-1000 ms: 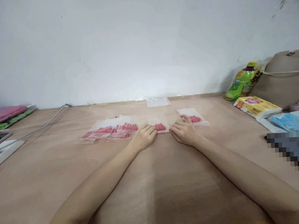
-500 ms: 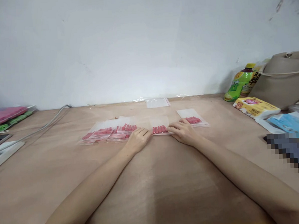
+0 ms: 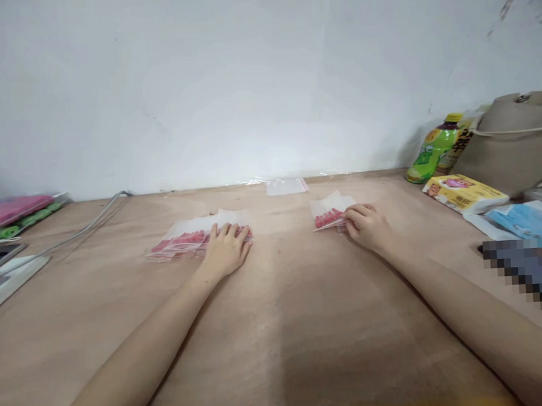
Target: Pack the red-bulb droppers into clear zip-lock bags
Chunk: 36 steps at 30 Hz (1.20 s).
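Several clear zip bags of small red pieces (image 3: 186,239) lie overlapped on the wooden table (image 3: 277,324), left of centre. My left hand (image 3: 227,249) rests flat on the right end of that row, fingers spread. My right hand (image 3: 368,227) has its fingers curled on a clear bag of red pieces (image 3: 330,215), which sits on the small stack to the right. An empty clear bag (image 3: 287,186) lies at the back by the wall.
At the right stand a green drink bottle (image 3: 434,148), a yellow packet (image 3: 465,194), a blue packet (image 3: 524,221) and a beige bag (image 3: 513,142). A grey cable (image 3: 85,225), pink and green items (image 3: 12,213) and a white tray (image 3: 11,274) lie at the left.
My right hand carried the middle bag of red pieces rightward onto the right-hand stack. My left hand slid left onto the overlapped row and flattened out.
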Each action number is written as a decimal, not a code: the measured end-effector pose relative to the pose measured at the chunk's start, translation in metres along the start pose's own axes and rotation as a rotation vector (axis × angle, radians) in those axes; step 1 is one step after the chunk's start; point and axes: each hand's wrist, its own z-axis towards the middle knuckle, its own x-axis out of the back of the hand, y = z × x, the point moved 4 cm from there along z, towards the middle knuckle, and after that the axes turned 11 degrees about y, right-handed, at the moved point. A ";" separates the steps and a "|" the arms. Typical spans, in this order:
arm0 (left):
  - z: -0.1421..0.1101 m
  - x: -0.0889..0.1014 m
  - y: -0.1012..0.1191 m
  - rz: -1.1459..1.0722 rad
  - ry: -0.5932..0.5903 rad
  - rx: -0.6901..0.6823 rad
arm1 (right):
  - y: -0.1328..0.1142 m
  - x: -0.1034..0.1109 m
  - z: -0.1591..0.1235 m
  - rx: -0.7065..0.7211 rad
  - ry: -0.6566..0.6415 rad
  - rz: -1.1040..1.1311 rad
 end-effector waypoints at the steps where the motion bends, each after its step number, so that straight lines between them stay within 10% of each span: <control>1: 0.001 -0.002 0.001 -0.003 -0.001 -0.011 | 0.004 -0.001 -0.004 -0.040 -0.048 0.014; 7: 0.011 -0.008 0.024 -0.104 -0.007 -0.037 | -0.007 0.010 -0.001 -0.124 -0.058 0.054; 14: 0.033 -0.019 0.073 -0.339 0.019 -0.046 | -0.073 -0.006 0.025 0.198 -0.134 0.176; 19: 0.029 -0.023 0.060 -0.527 0.088 -0.050 | -0.083 -0.021 0.034 0.406 -0.152 0.146; 36: 0.017 -0.029 0.040 -0.617 0.189 -0.031 | -0.080 -0.032 0.028 0.292 0.032 0.133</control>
